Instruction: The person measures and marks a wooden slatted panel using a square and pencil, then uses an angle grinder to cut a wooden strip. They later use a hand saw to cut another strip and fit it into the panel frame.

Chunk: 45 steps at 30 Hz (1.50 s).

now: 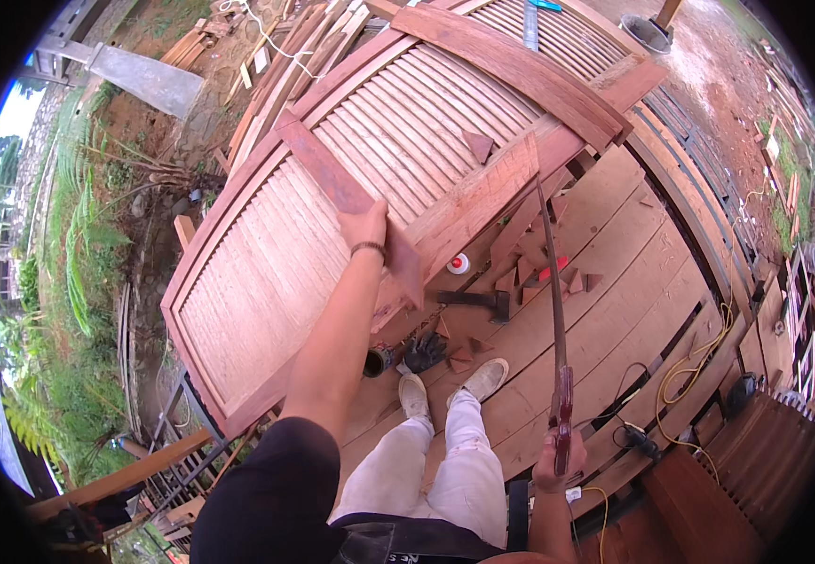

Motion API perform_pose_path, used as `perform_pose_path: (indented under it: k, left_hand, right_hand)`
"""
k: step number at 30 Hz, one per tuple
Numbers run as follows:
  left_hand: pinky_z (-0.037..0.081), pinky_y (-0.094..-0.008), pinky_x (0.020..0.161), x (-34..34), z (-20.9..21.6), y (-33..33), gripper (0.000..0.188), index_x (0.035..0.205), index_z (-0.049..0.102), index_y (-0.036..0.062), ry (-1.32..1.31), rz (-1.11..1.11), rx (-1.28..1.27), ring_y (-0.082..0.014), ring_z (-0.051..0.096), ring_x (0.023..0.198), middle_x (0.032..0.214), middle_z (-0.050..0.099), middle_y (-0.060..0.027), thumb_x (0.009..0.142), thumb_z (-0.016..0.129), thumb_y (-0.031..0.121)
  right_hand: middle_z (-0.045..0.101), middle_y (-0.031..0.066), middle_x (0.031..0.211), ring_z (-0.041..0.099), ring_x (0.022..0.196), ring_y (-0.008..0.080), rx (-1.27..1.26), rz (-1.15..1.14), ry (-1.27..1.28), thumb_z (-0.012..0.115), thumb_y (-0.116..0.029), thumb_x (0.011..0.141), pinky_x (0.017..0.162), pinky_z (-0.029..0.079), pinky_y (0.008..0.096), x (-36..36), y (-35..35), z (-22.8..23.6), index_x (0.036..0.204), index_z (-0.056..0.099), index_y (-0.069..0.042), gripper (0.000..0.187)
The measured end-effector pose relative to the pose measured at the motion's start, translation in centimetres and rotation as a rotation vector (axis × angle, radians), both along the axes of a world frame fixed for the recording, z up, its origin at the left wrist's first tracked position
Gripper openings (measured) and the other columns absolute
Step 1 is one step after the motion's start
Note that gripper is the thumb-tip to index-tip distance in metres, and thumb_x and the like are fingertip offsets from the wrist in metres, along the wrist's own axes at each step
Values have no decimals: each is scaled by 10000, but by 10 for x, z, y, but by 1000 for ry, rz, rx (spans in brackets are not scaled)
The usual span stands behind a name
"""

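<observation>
A louvred wooden panel [266,258] lies in front of me, with slats set in a reddish frame. My left hand [366,228] grips a flat reddish board [318,164] that lies across the panel, its near end jutting past the panel's edge. In my right hand [559,459], low at the right, is a handsaw, held by its brown handle [562,399]. The long narrow saw blade [556,291] points away from me, its tip near the panel's right frame piece. A wider curved board [511,73] rests across the far part of the panel.
On the plank floor [614,273] lie several triangular offcuts [462,359], a hammer [499,305], a dark glove [423,352] and a red-and-white round object [459,263]. A yellow cord [685,376] runs at the right. Stacked timber [304,47] and a bucket [647,35] stand farther off.
</observation>
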State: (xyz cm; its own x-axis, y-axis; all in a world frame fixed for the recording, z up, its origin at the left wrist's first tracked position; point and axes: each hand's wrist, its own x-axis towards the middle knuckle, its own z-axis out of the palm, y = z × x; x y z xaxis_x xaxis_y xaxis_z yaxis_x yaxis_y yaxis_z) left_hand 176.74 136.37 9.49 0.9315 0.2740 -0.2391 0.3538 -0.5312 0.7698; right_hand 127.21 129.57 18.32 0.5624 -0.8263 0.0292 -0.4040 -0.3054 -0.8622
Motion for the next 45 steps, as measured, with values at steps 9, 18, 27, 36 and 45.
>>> perform_pose_path:
  k: [9,18,27,36,45]
  left_hand:
    - [459,-420,981,-118,41,111,808,1349,440,-15,-170,-914,372,-381,554,1121,1169,573,-226,670,772,269]
    - [414,-437,1023,-114,10,117,781,1304,495,-1,-250,-1093,355,-378,474,1164,1200,511,-201,621,789,236]
    - [388,-436,1047,-109,-2,116,820,1334,453,-22,-249,-1097,370,-376,455,1186,1238,476,-207,643,806,244]
    - [336,-433,1101,-96,8,-45,915,1397,387,-40,-358,-1044,457,-390,426,1257,1303,470,-248,719,785,427]
    - [386,-413,1026,-92,-2,-118,786,1331,467,-31,-295,-956,589,-316,504,1182,1243,545,-184,828,634,549]
  right_hand:
    - [600,110,665,608,585,265,-55,-86,-32,622,-95,815,577,476,341,24,17,10,837,612,-21,77]
    - [607,80,680,594,613,205,105,-285,-115,625,-106,822,606,471,320,67,47,-4,827,615,-23,84]
    - [569,53,656,543,579,161,118,-254,-241,652,-93,843,567,442,302,102,46,-21,832,603,-29,82]
    - [536,16,638,480,561,89,273,-227,-293,664,-87,869,524,395,268,132,1,-24,815,593,-30,106]
    - [518,15,600,468,513,98,229,-132,-212,660,-81,864,492,379,274,153,-45,-26,787,586,-29,118]
